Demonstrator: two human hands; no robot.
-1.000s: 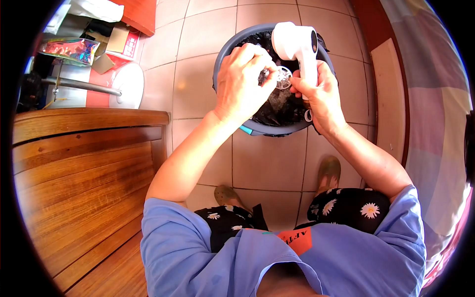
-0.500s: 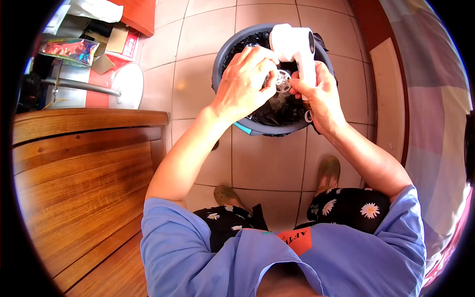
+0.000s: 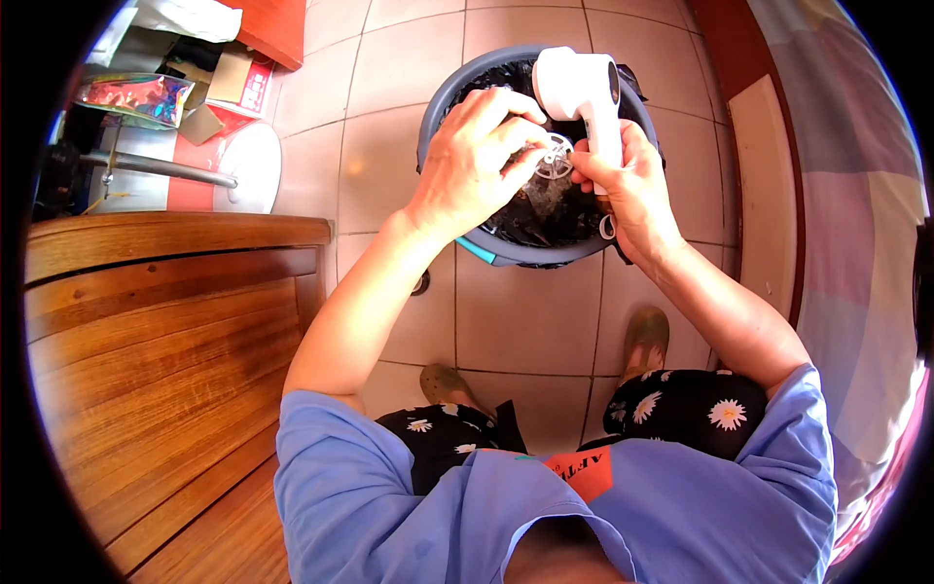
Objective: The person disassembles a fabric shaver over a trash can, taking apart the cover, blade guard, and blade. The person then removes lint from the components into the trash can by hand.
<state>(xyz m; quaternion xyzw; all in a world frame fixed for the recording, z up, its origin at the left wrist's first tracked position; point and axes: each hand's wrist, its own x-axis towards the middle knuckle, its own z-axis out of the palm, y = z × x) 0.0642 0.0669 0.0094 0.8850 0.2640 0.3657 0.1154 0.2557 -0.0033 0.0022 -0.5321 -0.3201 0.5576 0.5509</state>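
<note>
My right hand [image 3: 628, 180] is closed around the handle of a white fabric shaver [image 3: 574, 88], whose round head points up and left. Between that hand's thumb and finger is a small pale spoked disc [image 3: 556, 158], held beside the handle. My left hand [image 3: 472, 161] reaches in from the left, fingers bent, with thumb and a fingertip pinched together at the disc's left edge. What lies in that pinch is too small to make out. Below both hands is a grey bin [image 3: 428, 127] lined with a black bag [image 3: 511, 229], with greyish fluff [image 3: 550, 200] inside.
A wooden slatted piece of furniture [image 3: 175, 360] stands at the left. Behind it are boxes [image 3: 229, 83], a shiny pouch [image 3: 136, 97] and a metal pole [image 3: 165, 170] with a round white base. A checkered cloth [image 3: 846, 243] hangs at the right. Tiles [image 3: 525, 321] cover the floor.
My left hand has shifted slightly, its fingers spreading a little and uncovering more of the disc. The right hand and the fabric shaver have hardly moved.
</note>
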